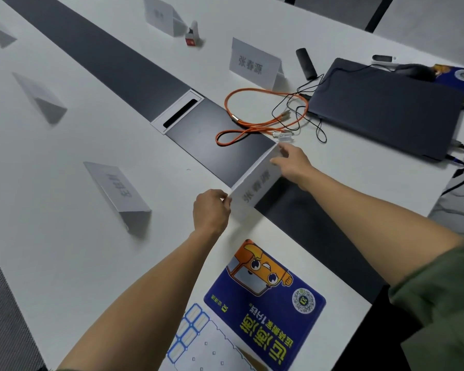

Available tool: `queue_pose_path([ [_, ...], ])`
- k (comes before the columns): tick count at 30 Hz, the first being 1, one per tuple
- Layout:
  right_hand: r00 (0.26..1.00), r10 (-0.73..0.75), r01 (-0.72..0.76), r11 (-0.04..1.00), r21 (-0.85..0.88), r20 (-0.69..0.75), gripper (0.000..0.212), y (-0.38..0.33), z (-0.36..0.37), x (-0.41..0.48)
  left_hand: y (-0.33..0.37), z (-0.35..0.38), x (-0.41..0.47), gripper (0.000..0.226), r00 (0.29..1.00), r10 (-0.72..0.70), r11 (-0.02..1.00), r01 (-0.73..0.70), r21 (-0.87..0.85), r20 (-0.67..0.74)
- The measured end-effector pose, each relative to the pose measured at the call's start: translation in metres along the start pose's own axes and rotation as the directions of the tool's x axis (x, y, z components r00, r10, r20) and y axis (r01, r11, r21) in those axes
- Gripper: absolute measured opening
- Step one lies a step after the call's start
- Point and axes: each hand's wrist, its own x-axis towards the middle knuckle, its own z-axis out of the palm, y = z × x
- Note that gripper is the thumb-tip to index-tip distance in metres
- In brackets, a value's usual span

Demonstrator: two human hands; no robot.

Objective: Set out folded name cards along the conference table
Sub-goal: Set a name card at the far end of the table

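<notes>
I hold a folded white name card (pixel 255 183) with grey characters over the dark centre strip (pixel 217 135) of the white conference table (pixel 65 236). My left hand (pixel 210 210) pinches its near end. My right hand (pixel 292 163) grips its far end. Other folded name cards stand on the table: one at the left front (pixel 118 191), one farther left (pixel 42 99), one at the far left corner (pixel 0 34), one behind the cables (pixel 255 64) and one at the back (pixel 162 16).
An orange cable (pixel 252 119) and thin black wires lie beside a closed dark laptop (pixel 386 108). A cable port box (pixel 177 111) sits in the strip. A blue cartoon mouse pad (pixel 265 298) and sticker sheet (pixel 190 336) lie near me. A black remote (pixel 306 62) rests at the back.
</notes>
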Motion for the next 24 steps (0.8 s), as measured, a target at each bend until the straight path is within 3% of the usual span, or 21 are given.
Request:
queue_pose_path([
  [5, 1.000, -0.013, 0.013, 1.000, 0.009, 0.010, 0.063, -0.0049, 0.0052, 0.0034, -0.0051, -0.0026, 0.0020, 0.026, 1.000, 0.014, 1.000, -0.014, -0.002, 0.002],
  [17, 0.998, -0.042, 0.041, 0.999, 0.021, 0.051, 0.051, -0.0081, 0.0031, -0.0058, -0.0038, -0.0048, 0.0013, 0.028, 1.000, 0.025, 1.000, -0.025, -0.007, -0.013],
  [24, 0.997, -0.041, 0.038, 0.998, 0.051, 0.064, 0.055, -0.0041, 0.0033, -0.0018, -0.0035, -0.0049, 0.0019, 0.030, 1.000, -0.001, 1.000, 0.001, 0.002, -0.009],
])
